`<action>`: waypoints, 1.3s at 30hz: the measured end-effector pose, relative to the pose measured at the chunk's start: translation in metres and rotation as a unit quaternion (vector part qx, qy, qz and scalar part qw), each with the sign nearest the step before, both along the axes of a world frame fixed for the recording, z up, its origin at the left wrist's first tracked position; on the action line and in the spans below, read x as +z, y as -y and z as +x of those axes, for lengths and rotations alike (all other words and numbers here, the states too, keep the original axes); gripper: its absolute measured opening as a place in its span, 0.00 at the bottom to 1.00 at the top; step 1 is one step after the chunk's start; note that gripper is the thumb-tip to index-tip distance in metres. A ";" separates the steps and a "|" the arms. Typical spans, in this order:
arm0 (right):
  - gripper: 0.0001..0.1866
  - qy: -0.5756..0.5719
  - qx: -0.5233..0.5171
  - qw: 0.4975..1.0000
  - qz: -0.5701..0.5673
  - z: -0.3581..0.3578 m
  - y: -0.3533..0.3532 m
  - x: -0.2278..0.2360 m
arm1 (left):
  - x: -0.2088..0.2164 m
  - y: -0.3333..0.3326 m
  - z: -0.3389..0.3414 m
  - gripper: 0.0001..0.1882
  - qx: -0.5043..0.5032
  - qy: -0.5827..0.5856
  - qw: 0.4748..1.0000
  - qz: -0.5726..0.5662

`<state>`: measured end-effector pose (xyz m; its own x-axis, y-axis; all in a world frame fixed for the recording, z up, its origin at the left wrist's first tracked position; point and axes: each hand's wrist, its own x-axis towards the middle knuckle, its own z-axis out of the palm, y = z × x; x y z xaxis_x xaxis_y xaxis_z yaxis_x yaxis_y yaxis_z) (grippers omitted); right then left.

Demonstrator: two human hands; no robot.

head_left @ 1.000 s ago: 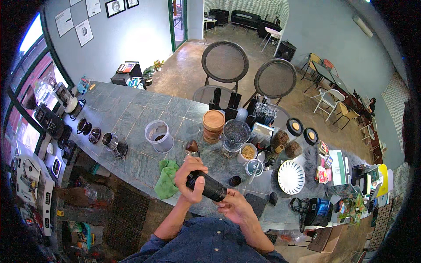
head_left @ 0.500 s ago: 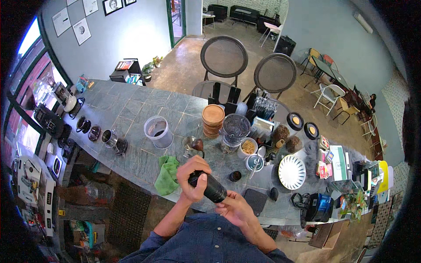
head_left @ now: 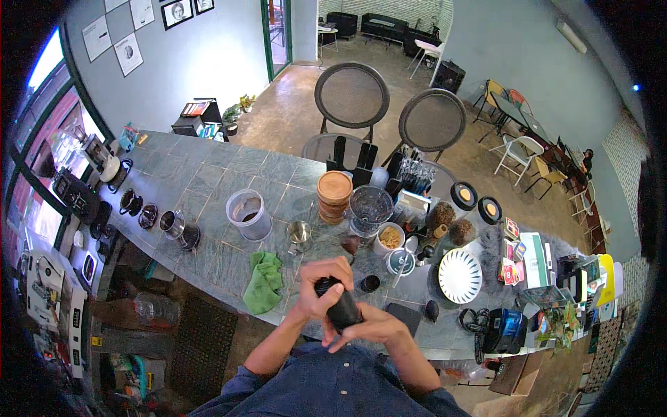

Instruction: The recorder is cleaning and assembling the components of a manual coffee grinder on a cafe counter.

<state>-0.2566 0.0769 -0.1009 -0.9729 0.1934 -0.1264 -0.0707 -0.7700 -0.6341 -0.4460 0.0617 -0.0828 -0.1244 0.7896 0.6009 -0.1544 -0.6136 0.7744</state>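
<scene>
Over the counter's near edge, close to my body, I hold a black cylindrical hand coffee grinder [head_left: 343, 311] at a tilt. My left hand [head_left: 318, 286] wraps round its upper part. A brown wooden knob [head_left: 350, 244], seemingly the grinder's crank end, shows just beyond that hand. At the lower end, my right hand [head_left: 381, 325] closes round the base, thumb and fingers on either side. A steel cup [head_left: 299, 237] stands beyond my left hand, and a green cloth [head_left: 263, 283] lies left of it. A small black cup [head_left: 370, 283] sits beyond my right hand.
On the grey tiled counter [head_left: 201, 187] stand a translucent tub [head_left: 249, 217], stacked wooden lids [head_left: 334, 194], a clear dripper [head_left: 370, 208] and a white ribbed plate [head_left: 460, 275]. A dark flat pad [head_left: 403, 318] lies right of my hands. Black chairs [head_left: 351, 96] stand beyond the counter.
The grinder has become more upright, and its wooden knob has swung to the right, uncovering the steel cup. My left hand has moved right; my right hand has closed further round the base.
</scene>
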 end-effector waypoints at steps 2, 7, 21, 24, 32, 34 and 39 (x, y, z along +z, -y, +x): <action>0.20 0.048 0.015 0.998 0.043 -0.005 0.002 -0.012 | -0.001 0.002 0.002 0.08 0.001 -0.012 0.999 -0.036; 0.22 0.213 -0.102 0.936 0.260 -0.013 0.010 -0.013 | 0.006 0.002 -0.001 0.03 0.094 -0.130 0.985 -0.069; 0.09 0.174 -0.255 0.949 -0.062 0.010 0.021 -0.024 | -0.011 0.000 0.001 0.08 0.264 -0.005 0.964 -0.034; 0.10 0.115 -0.226 0.950 -0.181 0.010 0.015 -0.037 | -0.015 0.001 0.001 0.08 0.253 0.019 0.967 -0.027; 0.12 0.103 -0.247 0.948 -0.172 0.004 0.020 -0.036 | -0.012 0.007 0.003 0.10 0.257 -0.030 0.966 -0.013; 0.10 0.112 -0.305 0.935 -0.142 0.002 0.025 -0.026 | -0.011 0.010 0.004 0.13 0.275 -0.042 0.960 -0.040; 0.08 0.105 -0.348 0.928 -0.079 -0.003 0.033 -0.013 | -0.005 0.010 0.006 0.10 0.279 -0.020 0.959 -0.052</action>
